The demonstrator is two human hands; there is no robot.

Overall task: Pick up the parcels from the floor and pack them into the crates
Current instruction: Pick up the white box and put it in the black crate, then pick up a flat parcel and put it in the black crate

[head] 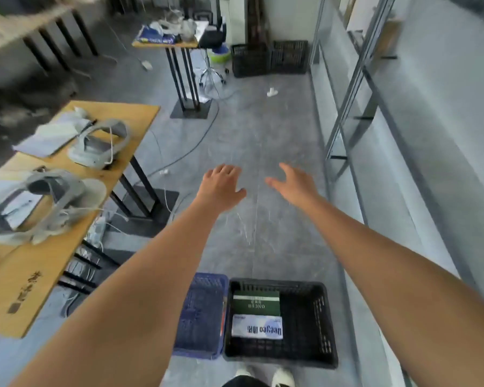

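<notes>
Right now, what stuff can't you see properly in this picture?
- Blue crate, head view: the left arm hides most of its inside.
- Shoes: cut off by the bottom edge.
- Far black crates: too small and distant to show any contents.
- Shelving at top left: blurred.
- White scrap on the floor: too small to identify.

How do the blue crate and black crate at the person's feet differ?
Colour: the blue crate is blue, the black crate black.
Contents: the black crate holds a green box and a white box; no parcel shows in the blue crate.
Position: the blue crate sits left of the black crate, partly behind the left forearm.
Shared: both are perforated plastic crates standing side by side on the floor.
</notes>
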